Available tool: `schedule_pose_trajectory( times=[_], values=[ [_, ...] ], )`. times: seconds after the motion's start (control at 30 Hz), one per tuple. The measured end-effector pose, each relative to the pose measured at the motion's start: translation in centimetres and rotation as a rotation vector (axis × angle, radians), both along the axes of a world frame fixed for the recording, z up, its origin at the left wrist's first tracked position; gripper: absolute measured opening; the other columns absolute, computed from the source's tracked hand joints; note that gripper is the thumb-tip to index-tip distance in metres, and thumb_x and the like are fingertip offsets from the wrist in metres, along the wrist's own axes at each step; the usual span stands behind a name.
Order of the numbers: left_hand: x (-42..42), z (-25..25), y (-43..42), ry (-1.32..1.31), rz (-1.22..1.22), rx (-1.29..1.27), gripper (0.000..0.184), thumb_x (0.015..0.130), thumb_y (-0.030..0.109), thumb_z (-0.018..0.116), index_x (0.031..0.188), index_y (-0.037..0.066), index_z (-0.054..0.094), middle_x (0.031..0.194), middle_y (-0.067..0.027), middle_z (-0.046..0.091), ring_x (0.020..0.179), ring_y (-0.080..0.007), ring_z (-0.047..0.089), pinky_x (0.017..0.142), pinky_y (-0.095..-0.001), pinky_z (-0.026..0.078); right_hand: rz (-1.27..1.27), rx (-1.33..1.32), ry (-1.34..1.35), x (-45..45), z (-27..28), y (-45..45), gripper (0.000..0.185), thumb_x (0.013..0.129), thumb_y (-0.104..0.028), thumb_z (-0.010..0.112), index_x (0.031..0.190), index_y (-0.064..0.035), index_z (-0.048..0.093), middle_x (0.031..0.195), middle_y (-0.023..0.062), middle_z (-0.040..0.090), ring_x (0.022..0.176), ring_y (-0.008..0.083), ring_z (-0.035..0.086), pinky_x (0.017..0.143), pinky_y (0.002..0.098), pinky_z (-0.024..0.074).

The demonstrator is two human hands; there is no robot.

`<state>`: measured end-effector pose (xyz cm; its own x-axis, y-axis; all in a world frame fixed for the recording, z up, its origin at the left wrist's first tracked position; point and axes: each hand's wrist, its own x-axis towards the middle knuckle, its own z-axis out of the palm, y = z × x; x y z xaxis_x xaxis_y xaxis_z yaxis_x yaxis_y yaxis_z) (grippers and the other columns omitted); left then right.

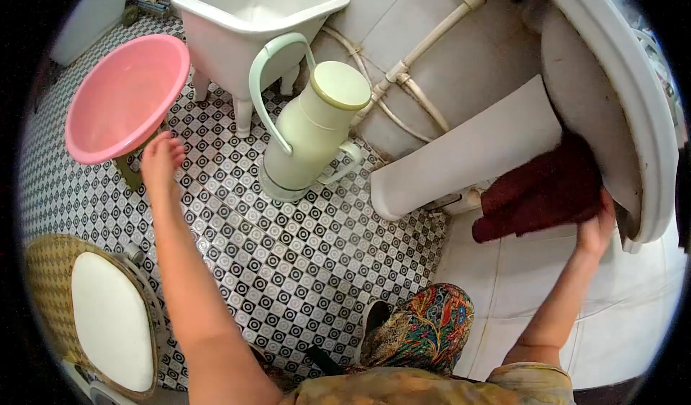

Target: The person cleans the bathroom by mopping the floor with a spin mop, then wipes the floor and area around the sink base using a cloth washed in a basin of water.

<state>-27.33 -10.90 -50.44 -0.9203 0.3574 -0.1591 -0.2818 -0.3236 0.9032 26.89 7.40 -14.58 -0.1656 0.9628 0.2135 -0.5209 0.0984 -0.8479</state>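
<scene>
Under the rim of the pedestal washbasin, my right hand point(597, 225) is closed on a dark red cloth point(541, 189). The cloth hangs bunched to the left of the hand, in front of the white pedestal point(475, 146); part of my fingers is hidden behind it. My left hand point(163, 162) is held out over the tiled floor, just below the right side of a pink basin point(129, 99). Its fingers are loosely bent with nothing visible in them. I cannot tell whether it touches the basin or the stand underneath.
A pale green vacuum flask point(306, 131) with a raised handle stands on the patterned floor point(245, 246). Behind it is a white sink on legs point(252, 38). Pipes point(425, 45) run along the wall. A white-seated chair point(111, 318) is at lower left. The washbasin point(597, 88) overhangs the right side.
</scene>
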Motion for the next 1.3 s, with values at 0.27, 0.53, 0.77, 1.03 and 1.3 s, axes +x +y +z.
schedule_pose_trajectory(
  times=[0.27,0.53,0.77,1.03,1.3],
  values=[
    [-2.2,-2.7,-0.7,-0.088,-0.094,-0.059,0.022,0.078,0.02,0.057,0.092,0.003,0.053,0.074,-0.0028,0.055,0.062,-0.0107,0.052,0.054,-0.0196,0.042,0.22,-0.228,0.127,0.2,-6.9,-4.5,0.034,0.079,-0.006,0.041,0.111,0.0047,0.044,0.115,0.0185,0.047,0.108,0.0287,0.043,0.097,0.0405,0.0298],
    [0.3,-4.0,0.8,-0.098,-0.401,-0.241,0.028,0.081,0.02,0.054,0.103,0.003,0.052,0.081,-0.0037,0.056,0.066,-0.0093,0.053,0.055,-0.0197,0.043,-0.383,-0.558,-0.006,4.3,-14.0,-1.2,0.027,0.079,-0.01,0.036,0.099,0.0054,0.047,0.103,0.0192,0.052,0.095,0.0315,0.049,0.089,0.0436,0.0369],
    [-0.5,-4.1,1.1,-0.103,-0.38,-0.171,0.026,0.08,0.021,0.056,0.099,0.004,0.053,0.077,-0.003,0.055,0.062,-0.0103,0.052,0.056,-0.0197,0.043,-1.171,0.336,-1.392,18.5,-7.7,3.6,0.02,0.074,-0.008,0.048,0.085,0.0086,0.048,0.083,0.0242,0.053,0.082,0.0379,0.051,0.073,0.0387,0.0404],
    [0.7,-3.6,3.6,-0.052,-0.335,-0.223,0.029,0.082,0.026,0.053,0.103,0.007,0.053,0.082,0.0006,0.056,0.069,-0.0067,0.053,0.062,-0.0181,0.043,-1.597,0.372,-2.621,21.0,-2.4,0.2,0.024,0.076,-0.015,0.043,0.088,-0.0022,0.059,0.096,0.0154,0.054,0.098,0.0301,0.045,0.094,0.0429,0.0222],
    [3.6,-2.0,6.9,-0.028,-0.354,-0.162,0.028,0.083,0.024,0.05,0.103,0.003,0.051,0.073,0.0006,0.051,0.057,-0.0066,0.044,0.048,-0.0157,0.035,-0.925,0.106,-3.146,18.5,-8.6,-0.2,0.065,0.081,-0.049,0.035,0.125,-0.0013,0.033,0.125,0.0177,0.038,0.122,0.0292,0.026,0.104,0.0419,0.0032]
  ],
)
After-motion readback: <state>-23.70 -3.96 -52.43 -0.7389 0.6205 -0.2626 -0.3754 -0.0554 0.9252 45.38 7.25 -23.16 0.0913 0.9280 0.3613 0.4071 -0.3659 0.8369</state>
